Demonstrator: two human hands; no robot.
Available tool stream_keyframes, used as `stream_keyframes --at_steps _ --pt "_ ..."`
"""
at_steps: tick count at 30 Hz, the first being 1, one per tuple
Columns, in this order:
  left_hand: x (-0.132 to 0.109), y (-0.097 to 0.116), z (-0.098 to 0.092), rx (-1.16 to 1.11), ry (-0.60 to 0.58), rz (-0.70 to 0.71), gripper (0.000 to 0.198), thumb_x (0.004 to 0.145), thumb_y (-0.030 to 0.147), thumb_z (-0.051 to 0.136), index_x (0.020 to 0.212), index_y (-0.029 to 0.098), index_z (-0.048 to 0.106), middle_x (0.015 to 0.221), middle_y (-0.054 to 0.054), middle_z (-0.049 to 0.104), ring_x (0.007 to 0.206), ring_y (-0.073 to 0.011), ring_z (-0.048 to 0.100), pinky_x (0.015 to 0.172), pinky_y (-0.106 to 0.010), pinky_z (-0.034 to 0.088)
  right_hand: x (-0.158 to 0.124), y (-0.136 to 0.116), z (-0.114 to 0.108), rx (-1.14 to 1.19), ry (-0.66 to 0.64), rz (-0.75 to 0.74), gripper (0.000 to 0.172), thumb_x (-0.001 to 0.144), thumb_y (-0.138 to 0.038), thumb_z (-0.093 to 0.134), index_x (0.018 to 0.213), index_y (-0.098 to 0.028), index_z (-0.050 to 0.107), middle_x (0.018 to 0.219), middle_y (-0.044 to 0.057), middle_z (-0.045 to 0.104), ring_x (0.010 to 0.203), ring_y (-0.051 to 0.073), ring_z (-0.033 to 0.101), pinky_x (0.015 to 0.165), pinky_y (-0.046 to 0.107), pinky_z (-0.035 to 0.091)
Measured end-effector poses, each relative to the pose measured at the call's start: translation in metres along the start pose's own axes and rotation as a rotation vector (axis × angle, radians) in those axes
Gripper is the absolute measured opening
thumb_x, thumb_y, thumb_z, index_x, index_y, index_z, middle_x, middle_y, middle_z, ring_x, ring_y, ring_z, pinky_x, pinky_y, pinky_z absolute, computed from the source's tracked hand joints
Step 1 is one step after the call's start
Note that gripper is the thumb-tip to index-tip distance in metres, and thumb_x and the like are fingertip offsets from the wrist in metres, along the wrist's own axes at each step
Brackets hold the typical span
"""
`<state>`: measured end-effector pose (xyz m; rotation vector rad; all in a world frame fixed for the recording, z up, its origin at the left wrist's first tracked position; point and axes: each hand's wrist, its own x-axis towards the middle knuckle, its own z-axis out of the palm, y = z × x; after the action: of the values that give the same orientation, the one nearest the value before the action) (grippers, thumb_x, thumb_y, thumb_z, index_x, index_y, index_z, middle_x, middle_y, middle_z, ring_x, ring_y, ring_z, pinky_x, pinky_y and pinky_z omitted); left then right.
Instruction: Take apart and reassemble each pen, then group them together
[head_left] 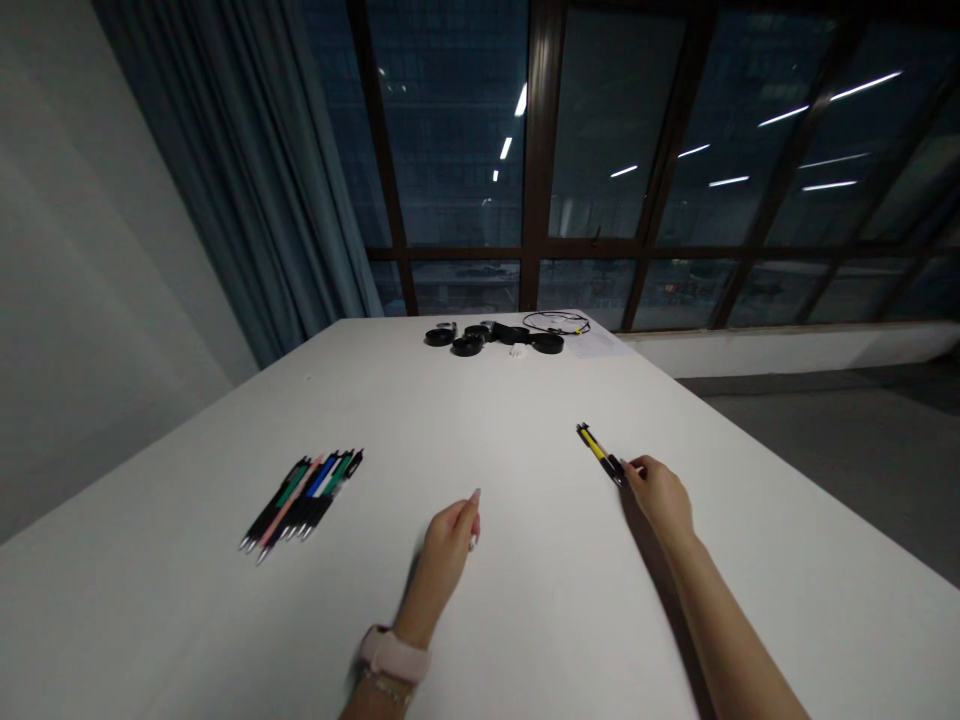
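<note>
My right hand [661, 498] is at the right side of the white table, its thumb and fingers pinched at the near end of a small pair of pens. One is a yellow and black pen [592, 442]; the other, dark with a pale part, lies close against it, and both look flat on the table. Nearer the middle, my left hand [452, 532] hovers over the tabletop with its fingers curled in and the thumb pressed on them; nothing shows in it. To its left lies a slanted row of several pens [304, 500], black with green, blue, pink and white parts, side by side.
At the far end of the white table [495, 420] lie several black round rolls [467, 345], a small white item [517, 351], a looped black cable [556, 322] and a paper sheet [600, 345]. A blue curtain [247, 150] and dark windows stand behind.
</note>
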<state>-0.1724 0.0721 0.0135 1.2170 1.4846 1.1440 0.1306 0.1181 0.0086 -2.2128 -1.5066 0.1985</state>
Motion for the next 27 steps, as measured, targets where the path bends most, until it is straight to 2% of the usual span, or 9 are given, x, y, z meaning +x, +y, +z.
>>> stream_keyframes --at_steps 6,9,11,13,16,19,22,27 --pt "0.001 -0.005 -0.001 0.007 0.024 0.026 0.055 0.071 0.073 0.046 0.051 0.022 0.040 0.045 0.008 0.033 0.044 -0.0092 0.031 0.045 -0.023 0.026 -0.002 -0.004 -0.010 0.008 0.037 0.021 0.035 0.092 -0.040 0.039 0.094 -0.018 0.066 0.086 0.010 0.071 0.077 0.023 0.064 0.057 0.028 0.035" --pt "0.001 -0.006 -0.002 0.017 0.018 0.030 0.054 0.074 0.070 0.045 0.051 0.022 0.040 0.045 0.008 0.033 0.044 -0.0093 0.031 0.046 -0.023 0.026 -0.004 -0.011 -0.014 0.066 0.083 -0.035 0.037 0.091 -0.044 0.038 0.084 -0.019 0.064 0.079 0.009 0.068 0.070 0.021 0.061 0.054 0.028 0.032" --pt "0.001 -0.007 -0.001 0.024 0.014 0.035 0.053 0.075 0.069 0.045 0.051 0.022 0.041 0.045 0.008 0.033 0.044 -0.0094 0.032 0.047 -0.023 0.026 -0.008 -0.021 -0.013 0.209 0.107 -0.088 0.041 0.090 -0.051 0.037 0.074 -0.020 0.059 0.067 0.006 0.063 0.061 0.019 0.055 0.053 0.027 0.032" --pt "0.000 -0.007 -0.001 0.028 0.015 0.040 0.052 0.076 0.067 0.045 0.052 0.022 0.041 0.046 0.008 0.034 0.045 -0.0095 0.032 0.047 -0.023 0.026 -0.013 -0.033 -0.010 0.466 0.101 -0.136 0.046 0.088 -0.060 0.037 0.069 -0.021 0.052 0.057 0.001 0.055 0.053 0.016 0.049 0.051 0.027 0.033" --pt "0.000 -0.007 -0.001 0.022 0.013 0.028 0.051 0.076 0.066 0.045 0.052 0.022 0.041 0.045 0.008 0.034 0.045 -0.0096 0.032 0.048 -0.023 0.025 -0.024 -0.054 -0.002 0.772 -0.014 -0.180 0.052 0.083 -0.069 0.040 0.060 -0.022 0.045 0.052 -0.002 0.047 0.049 0.013 0.043 0.048 0.025 0.032" --pt "0.000 -0.007 -0.001 0.025 0.007 0.019 0.051 0.076 0.067 0.045 0.052 0.022 0.041 0.045 0.008 0.033 0.044 -0.0095 0.031 0.047 -0.023 0.025 -0.037 -0.074 0.005 0.927 -0.158 -0.155 0.055 0.076 -0.075 0.047 0.056 -0.024 0.039 0.049 -0.005 0.039 0.045 0.011 0.035 0.045 0.025 0.029" --pt "0.000 -0.007 -0.001 0.040 0.013 0.023 0.052 0.076 0.067 0.045 0.052 0.022 0.041 0.046 0.008 0.034 0.045 -0.0096 0.032 0.047 -0.023 0.025 -0.051 -0.088 0.011 0.967 -0.275 -0.143 0.056 0.074 -0.075 0.047 0.055 -0.025 0.033 0.048 -0.007 0.032 0.045 0.010 0.031 0.045 0.024 0.026" --pt "0.000 -0.006 -0.001 0.066 0.005 0.017 0.053 0.076 0.069 0.043 0.052 0.022 0.040 0.046 0.007 0.034 0.045 -0.0103 0.033 0.048 -0.024 0.026 -0.075 -0.101 0.024 0.874 -0.394 -0.259 0.051 0.082 -0.065 0.044 0.056 -0.024 0.031 0.049 -0.007 0.031 0.048 0.011 0.032 0.049 0.024 0.027"
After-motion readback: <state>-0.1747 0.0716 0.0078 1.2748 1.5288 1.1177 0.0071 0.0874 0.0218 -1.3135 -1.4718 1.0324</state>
